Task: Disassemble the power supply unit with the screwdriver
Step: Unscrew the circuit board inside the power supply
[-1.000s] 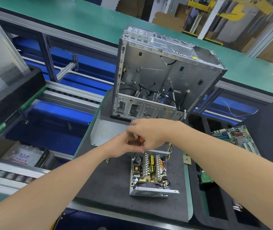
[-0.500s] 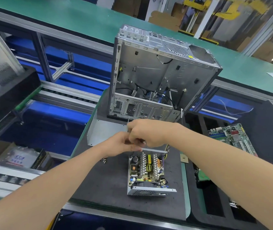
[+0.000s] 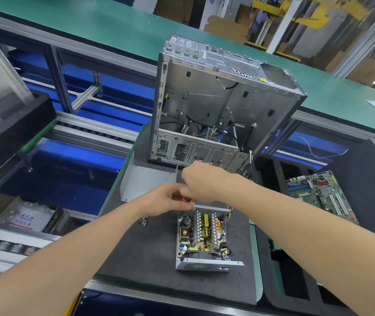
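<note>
I'm looking down at a dark foam mat [image 3: 150, 252] lying on the green-edged worktop [image 3: 256, 258], with a green conveyor belt [image 3: 113, 26] running behind a gutted computer case [image 3: 216, 106]. The opened power supply unit [image 3: 202, 240] is sitting on the mat just below my hands. My right hand [image 3: 201, 181] is curling its fingers round the screwdriver [image 3: 187, 200], and my left hand [image 3: 166, 198] is pinching its orange handle. A motherboard [image 3: 320, 195] is lying to the right. The print on the packet [image 3: 27, 218] at left is showing too blurred to read

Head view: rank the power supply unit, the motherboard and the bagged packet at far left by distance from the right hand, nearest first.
1. The power supply unit, just beneath the right hand, on the camera's side of it.
2. The motherboard, off to the right.
3. The bagged packet, far off to the left.
</note>
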Tool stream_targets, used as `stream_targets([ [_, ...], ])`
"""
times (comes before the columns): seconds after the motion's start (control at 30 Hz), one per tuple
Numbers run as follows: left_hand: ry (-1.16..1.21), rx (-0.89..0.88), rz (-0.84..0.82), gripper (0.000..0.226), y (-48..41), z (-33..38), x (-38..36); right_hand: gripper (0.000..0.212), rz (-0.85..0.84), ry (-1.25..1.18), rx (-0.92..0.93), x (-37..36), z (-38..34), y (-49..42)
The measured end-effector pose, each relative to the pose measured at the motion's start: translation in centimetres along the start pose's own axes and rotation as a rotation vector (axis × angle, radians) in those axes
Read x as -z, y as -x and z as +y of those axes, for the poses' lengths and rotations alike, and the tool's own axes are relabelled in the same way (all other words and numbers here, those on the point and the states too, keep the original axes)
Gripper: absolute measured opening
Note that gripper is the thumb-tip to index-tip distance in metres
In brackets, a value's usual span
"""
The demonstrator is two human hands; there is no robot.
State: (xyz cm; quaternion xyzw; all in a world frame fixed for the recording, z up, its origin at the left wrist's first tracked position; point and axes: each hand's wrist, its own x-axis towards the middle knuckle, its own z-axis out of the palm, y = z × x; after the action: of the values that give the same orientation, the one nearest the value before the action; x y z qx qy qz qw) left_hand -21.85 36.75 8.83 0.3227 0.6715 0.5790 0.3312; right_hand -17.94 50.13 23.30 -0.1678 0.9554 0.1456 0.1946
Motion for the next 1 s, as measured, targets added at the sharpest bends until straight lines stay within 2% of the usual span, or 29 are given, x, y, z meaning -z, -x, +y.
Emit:
stream_targets([
  [0.07, 0.022, 0.015, -0.012, 0.017, 0.2, 0.0, 0.1, 0.007, -0.042, 0.009, 0.162, 0.6, 0.6, 0.5],
  [0.1, 0.022, 0.02, -0.012, 0.015, 0.3, 0.0, 0.2, 0.005, -0.067, 0.031, 0.25, 0.9, 0.9, 0.7],
  [0.17, -0.009, 0.003, -0.021, 0.014, 0.3, 0.3, 0.3, 0.017, -0.068, 0.087, 0.364, 0.8, 1.2, 0.6],
  [0.27, -0.021, -0.01, -0.015, 0.009, 0.4, 0.4, 0.2, 0.021, -0.03, 0.045, 0.382, 0.5, 1.2, 0.3],
  [0.33, -0.028, -0.012, 0.022, 0.01, 0.4, 0.6, 0.1, 0.031, -0.052, -0.036, 0.31, 0.6, 1.0, 0.4],
  [0.4, -0.077, -0.019, 0.033, 0.009, 0.1, 0.6, 0.1, 0.045, -0.042, -0.104, 0.097, 0.6, 0.9, 0.4],
  [0.43, -0.09, -0.026, 0.023, 0.01, 0.0, 0.8, 0.0, 0.044, -0.037, -0.105, -0.042, 0.7, 0.7, 0.4],
  [0.5, -0.069, -0.041, -0.002, 0.02, -0.1, 1.0, -0.3, 0.016, -0.057, -0.074, -0.208, 0.6, -0.2, 0.2],
  [0.53, -0.054, -0.035, 0.001, 0.023, 0.0, 1.0, -0.4, 0.016, -0.051, -0.071, -0.249, 0.3, -0.6, 0.0],
  [0.6, -0.051, -0.019, 0.029, 0.016, -0.1, 0.8, -0.4, 0.018, -0.011, -0.106, -0.282, -0.5, -1.0, -0.3],
  [0.67, -0.07, -0.017, 0.028, 0.014, -0.2, 0.2, -0.2, 0.022, 0.052, -0.108, -0.176, -0.9, -0.5, -0.3],
  [0.77, -0.019, 0.004, 0.003, 0.012, -0.1, -0.3, 0.0, 0.005, -0.045, -0.104, 0.168, -0.3, 1.5, 0.4],
  [0.83, -0.012, 0.01, 0.001, 0.014, 0.1, -0.2, -0.1, 0.015, -0.087, -0.035, 0.318, -0.1, 2.4, 0.6],
  [0.93, -0.042, 0.009, 0.014, 0.015, -0.2, -0.1, -0.1, 0.025, -0.04, -0.111, 0.281, -0.5, 2.2, 0.8],
  [1.0, -0.073, -0.004, 0.009, 0.013, -0.2, 0.2, -0.1, 0.038, -0.048, -0.115, 0.154, -0.8, 1.9, 0.8],
])
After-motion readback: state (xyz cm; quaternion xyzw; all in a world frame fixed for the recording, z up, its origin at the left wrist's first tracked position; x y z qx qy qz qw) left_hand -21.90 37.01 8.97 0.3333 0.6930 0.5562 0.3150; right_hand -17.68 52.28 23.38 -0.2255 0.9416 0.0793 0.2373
